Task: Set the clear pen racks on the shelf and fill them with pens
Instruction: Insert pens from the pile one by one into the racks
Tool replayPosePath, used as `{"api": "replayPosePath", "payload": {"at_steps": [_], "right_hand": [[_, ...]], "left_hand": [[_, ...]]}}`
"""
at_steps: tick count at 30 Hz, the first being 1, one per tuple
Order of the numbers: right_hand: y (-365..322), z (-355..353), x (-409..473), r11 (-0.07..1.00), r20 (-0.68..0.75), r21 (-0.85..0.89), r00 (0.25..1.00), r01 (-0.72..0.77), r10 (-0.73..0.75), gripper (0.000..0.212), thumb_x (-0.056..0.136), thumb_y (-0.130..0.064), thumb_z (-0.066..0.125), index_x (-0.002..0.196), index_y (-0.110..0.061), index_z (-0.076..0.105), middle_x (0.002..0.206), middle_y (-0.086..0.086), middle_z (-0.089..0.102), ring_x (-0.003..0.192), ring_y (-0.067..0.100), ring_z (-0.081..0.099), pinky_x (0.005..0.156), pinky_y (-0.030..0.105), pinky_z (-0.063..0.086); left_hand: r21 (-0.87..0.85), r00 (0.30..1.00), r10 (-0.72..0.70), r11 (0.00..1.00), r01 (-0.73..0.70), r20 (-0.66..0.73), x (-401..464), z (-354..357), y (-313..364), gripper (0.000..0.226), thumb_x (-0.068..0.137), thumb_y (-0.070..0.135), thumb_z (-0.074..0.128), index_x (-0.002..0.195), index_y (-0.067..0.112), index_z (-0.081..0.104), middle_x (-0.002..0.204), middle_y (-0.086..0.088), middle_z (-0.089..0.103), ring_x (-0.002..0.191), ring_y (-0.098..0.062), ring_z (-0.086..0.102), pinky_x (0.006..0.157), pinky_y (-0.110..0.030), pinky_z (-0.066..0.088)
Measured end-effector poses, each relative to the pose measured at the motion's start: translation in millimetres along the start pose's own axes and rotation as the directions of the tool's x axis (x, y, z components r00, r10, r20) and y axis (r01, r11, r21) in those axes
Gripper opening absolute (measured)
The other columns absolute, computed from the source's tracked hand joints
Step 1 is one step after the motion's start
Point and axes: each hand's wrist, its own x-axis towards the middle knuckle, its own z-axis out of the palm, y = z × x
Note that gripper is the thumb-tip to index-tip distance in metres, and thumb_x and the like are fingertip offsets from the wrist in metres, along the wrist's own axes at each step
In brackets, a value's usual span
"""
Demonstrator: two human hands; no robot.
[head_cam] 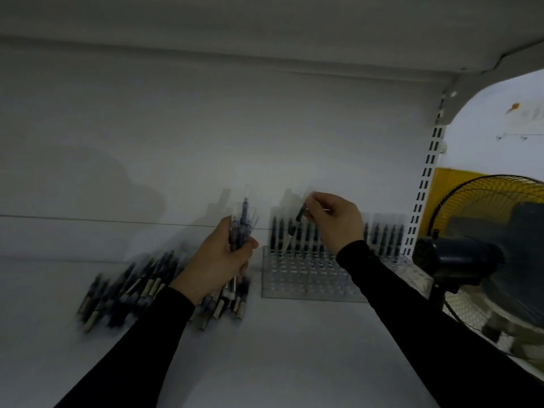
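White shelf [294, 348], dim, frame blurred. One clear pen rack [306, 278] stands near the back wall, a row of dark pens along its rear; a second rack [394, 260] just beside it to the right, partly hidden by the sleeve. Left hand [217, 260] grips an upright bundle of pens [243, 228], count unreadable. Right hand [335, 216] pinches one pen [294, 228], tilted, tip over the first rack. Loose pile of pens [129, 290] lies left. One fan [482, 260] at right.
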Motion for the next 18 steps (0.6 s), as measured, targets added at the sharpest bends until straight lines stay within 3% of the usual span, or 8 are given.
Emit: {"api": "replayPosePath", "payload": {"at_steps": [6,13,18], "right_hand": [[1,24,7,0.991,0.043,-0.130,0.998,0.043,-0.038,0.024,0.094,-0.028,0.059,0.108,-0.012,0.071,0.094,0.001,0.072,0.085,0.014,0.068,0.089,0.030,0.054],[2,36,5,0.930,0.206,-0.345,0.977,0.131,-0.061,0.031,0.096,-0.031,0.055,0.116,-0.011,0.067,0.111,0.005,0.070,0.097,0.018,0.065,0.088,0.018,0.045],[0,40,-1,0.902,0.225,-0.393,0.970,0.178,-0.093,0.029,0.098,-0.030,0.053,0.113,-0.010,0.067,0.108,0.007,0.070,0.095,0.019,0.065,0.083,0.016,0.043]], "left_hand": [[-0.003,0.999,0.034,0.999,-0.034,0.029,-1,0,-2,0.009,0.096,0.009,0.055,0.099,0.016,0.050,0.098,-0.001,0.067,0.055,-0.015,0.057,0.054,-0.030,0.051],[0.007,0.999,0.047,0.999,-0.047,-0.007,-2,2,2,0.012,0.095,0.007,0.055,0.106,0.010,0.050,0.084,0.005,0.063,0.052,-0.014,0.057,0.052,-0.030,0.052],[-0.005,0.999,0.040,0.999,-0.040,-0.023,-2,3,3,0.016,0.094,0.006,0.056,0.110,0.008,0.051,0.086,0.003,0.064,0.051,-0.012,0.057,0.051,-0.026,0.052]]}}
